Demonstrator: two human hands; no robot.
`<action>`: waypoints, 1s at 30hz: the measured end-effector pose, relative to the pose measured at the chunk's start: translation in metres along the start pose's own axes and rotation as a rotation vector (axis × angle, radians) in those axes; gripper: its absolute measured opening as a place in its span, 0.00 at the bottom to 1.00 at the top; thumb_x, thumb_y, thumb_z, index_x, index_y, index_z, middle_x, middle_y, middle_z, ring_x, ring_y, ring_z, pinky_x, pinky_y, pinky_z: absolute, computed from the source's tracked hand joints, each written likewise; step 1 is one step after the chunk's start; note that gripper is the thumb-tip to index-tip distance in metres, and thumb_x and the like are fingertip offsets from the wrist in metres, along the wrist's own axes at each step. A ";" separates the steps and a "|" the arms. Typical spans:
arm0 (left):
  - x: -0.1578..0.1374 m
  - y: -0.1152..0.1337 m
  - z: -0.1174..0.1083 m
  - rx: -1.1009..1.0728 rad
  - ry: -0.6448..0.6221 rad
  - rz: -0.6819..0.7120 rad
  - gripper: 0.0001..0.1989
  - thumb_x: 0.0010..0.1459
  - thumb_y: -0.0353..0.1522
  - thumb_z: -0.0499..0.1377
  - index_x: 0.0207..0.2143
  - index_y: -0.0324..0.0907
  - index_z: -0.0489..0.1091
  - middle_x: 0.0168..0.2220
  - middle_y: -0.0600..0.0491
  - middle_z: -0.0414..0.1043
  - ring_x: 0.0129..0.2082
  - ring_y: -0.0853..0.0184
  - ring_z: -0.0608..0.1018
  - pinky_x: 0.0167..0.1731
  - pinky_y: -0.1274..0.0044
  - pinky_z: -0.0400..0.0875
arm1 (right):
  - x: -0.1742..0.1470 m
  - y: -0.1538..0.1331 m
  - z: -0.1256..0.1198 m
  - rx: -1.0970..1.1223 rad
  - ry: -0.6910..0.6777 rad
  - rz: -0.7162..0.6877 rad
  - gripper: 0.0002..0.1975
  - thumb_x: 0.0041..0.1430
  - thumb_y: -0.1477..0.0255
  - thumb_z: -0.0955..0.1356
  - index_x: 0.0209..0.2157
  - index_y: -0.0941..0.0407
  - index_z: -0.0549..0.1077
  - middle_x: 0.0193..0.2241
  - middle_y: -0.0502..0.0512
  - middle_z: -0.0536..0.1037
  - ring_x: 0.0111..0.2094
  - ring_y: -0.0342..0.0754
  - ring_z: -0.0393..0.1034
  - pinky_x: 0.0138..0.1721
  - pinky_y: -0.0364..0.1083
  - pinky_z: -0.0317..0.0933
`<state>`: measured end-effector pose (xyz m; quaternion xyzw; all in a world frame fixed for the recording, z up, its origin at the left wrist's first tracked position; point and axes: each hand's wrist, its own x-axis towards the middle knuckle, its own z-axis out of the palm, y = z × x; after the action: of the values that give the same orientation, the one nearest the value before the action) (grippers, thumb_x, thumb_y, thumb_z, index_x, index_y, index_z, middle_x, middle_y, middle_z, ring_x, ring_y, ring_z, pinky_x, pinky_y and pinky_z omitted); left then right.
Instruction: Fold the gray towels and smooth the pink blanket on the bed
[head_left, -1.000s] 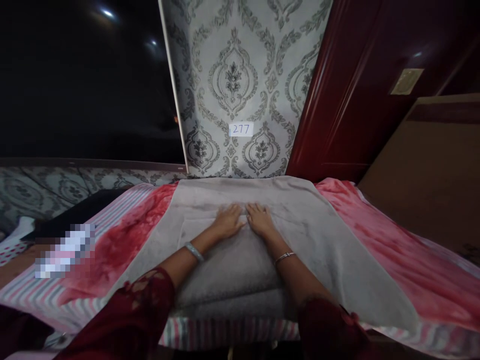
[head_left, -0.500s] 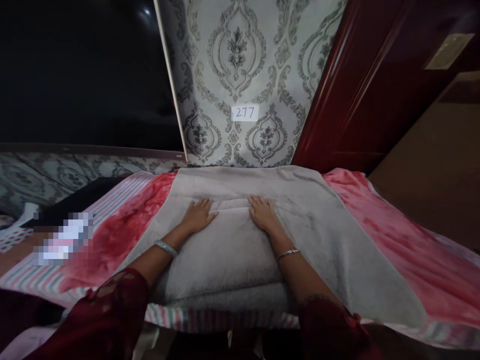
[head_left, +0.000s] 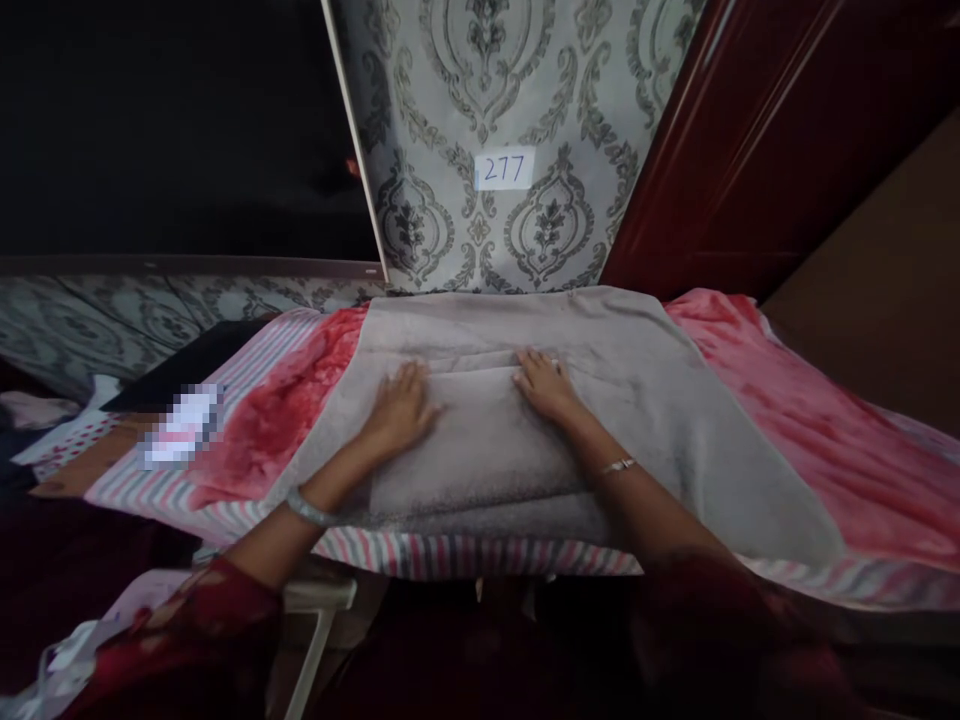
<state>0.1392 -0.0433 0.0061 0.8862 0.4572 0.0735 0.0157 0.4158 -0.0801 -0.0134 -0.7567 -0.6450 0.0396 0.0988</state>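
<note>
A grey plush cloth [head_left: 480, 430], perhaps a blanket, lies spread over the table with a folded layer across its middle. On the left of that folded part rests my left hand [head_left: 401, 405], fingers spread and slightly blurred. My right hand [head_left: 546, 385] lies palm down on the right side of the fold, its fingers stretched out. Neither hand grips the cloth. Beneath the grey cloth is a red and pink plush blanket [head_left: 817, 420], showing on both sides.
A striped cloth [head_left: 480, 555] hangs over the table's front edge. A large dark screen [head_left: 172, 130] stands at the back left, a dark red wooden door or cabinet [head_left: 720, 180] at the back right. A paper marked 277 [head_left: 504, 168] is on the patterned wall.
The view has tipped downward, so the table appears higher. My left hand has lifted or shifted slightly and is blurred; my right hand stays on the fold. The grey cloth keeps its shape.
</note>
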 end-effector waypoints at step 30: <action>-0.085 -0.039 0.064 -0.090 0.222 0.115 0.30 0.68 0.44 0.45 0.67 0.41 0.59 0.70 0.42 0.54 0.69 0.53 0.58 0.63 0.55 0.59 | -0.074 0.012 0.019 0.215 0.107 -0.035 0.30 0.65 0.66 0.64 0.67 0.55 0.61 0.70 0.61 0.54 0.70 0.58 0.44 0.67 0.60 0.43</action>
<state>0.0688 -0.0873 -0.0704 0.8958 0.4008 0.1923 0.0006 0.4113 -0.1528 -0.0390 -0.7315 -0.6438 0.0665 0.2144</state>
